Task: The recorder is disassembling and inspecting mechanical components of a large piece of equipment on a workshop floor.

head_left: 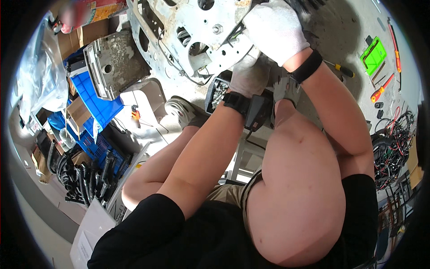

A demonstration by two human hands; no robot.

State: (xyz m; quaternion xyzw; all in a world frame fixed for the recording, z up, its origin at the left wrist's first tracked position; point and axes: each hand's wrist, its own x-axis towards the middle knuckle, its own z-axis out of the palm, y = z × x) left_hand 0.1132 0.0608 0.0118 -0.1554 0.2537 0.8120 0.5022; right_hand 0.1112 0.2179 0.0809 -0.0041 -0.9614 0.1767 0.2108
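Note:
A pale metal machine frame [197, 33] with round cut-outs and a hex nut stands in front of me. My right hand [275, 31], in a white knit glove, is curled at the frame's right edge. Its fingertips are turned away, so what it grips is hidden. Below it, my left hand [251, 76], gloved too, reaches up under a light metal edge of the frame. The frame and the right hand cover its fingers. Thin black strips [235, 33] run along the frame close to the right hand. A black tray of small metal fasteners [218, 93] sits beside my left wrist.
At the left are a worn metal box [116, 62], a blue bin [92, 96] and black corrugated hoses [92, 177]. On the right floor lie a green hex key case [373, 56], screwdrivers [382, 88] and a heap of wires [394, 148]. My legs flank the work.

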